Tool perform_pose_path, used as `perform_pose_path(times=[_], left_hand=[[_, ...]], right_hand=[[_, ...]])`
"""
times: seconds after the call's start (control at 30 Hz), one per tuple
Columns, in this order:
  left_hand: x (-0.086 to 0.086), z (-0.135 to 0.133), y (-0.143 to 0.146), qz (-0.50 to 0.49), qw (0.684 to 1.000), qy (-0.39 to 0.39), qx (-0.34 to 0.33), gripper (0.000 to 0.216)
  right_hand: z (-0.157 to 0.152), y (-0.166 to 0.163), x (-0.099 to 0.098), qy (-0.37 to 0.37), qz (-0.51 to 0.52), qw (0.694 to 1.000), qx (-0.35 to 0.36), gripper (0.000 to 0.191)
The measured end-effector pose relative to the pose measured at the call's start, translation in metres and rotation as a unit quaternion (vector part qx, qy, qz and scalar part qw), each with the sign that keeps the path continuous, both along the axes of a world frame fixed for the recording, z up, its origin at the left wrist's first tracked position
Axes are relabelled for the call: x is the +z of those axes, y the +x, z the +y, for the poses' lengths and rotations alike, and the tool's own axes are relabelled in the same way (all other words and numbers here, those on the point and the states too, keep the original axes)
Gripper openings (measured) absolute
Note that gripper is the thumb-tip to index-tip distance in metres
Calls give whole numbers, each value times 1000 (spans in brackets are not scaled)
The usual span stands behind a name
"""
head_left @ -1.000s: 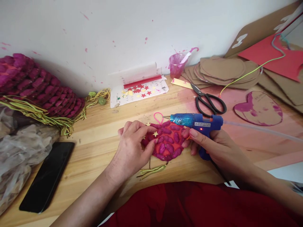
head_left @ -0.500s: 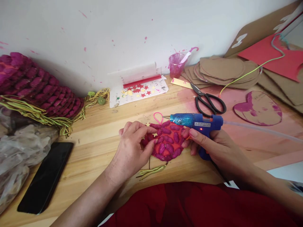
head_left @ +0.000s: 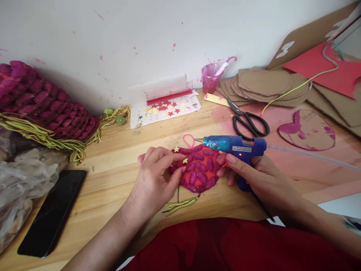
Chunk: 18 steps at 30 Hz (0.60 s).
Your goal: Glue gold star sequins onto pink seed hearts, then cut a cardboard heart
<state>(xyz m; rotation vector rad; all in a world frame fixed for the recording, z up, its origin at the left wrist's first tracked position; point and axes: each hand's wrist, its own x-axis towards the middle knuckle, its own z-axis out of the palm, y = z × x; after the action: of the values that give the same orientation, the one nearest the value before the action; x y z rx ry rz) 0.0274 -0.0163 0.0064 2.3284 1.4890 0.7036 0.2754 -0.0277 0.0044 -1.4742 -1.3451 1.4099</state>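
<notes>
A heart-shaped ornament (head_left: 202, 165), covered in purple-pink painted shells over red, lies on the table with a pink loop at its top and a green tassel (head_left: 182, 205) below. Small yellow stars (head_left: 185, 160) sit on its left side. Over that side hovers my left hand (head_left: 158, 173), thumb and index finger apart by a star, holding nothing I can see. My right hand (head_left: 254, 169) grips a blue hot glue gun (head_left: 234, 144), nozzle pointing left across the ornament's top. Its fingertips also touch the ornament's right edge.
Black scissors (head_left: 249, 120) lie behind the glue gun. A paper (head_left: 135, 118) with red and yellow stars and a stained plastic cup (head_left: 210, 77) stand by the wall. Cardboard pieces (head_left: 265, 81) are stacked right. Left are finished ornaments (head_left: 47, 101), a plastic bag (head_left: 31, 188) and a phone (head_left: 53, 210).
My left hand has drawn slightly left, off the ornament, so more of the yellow stars shows. My right hand and the glue gun have barely moved.
</notes>
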Motion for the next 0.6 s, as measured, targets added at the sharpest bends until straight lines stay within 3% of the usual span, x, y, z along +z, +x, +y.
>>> perform_pose_path(times=[0.6], left_hand=[[-3, -3, -6, 21, 998, 65, -19, 27]], right_hand=[[-1, 0, 0, 3, -8, 1000, -6, 39]])
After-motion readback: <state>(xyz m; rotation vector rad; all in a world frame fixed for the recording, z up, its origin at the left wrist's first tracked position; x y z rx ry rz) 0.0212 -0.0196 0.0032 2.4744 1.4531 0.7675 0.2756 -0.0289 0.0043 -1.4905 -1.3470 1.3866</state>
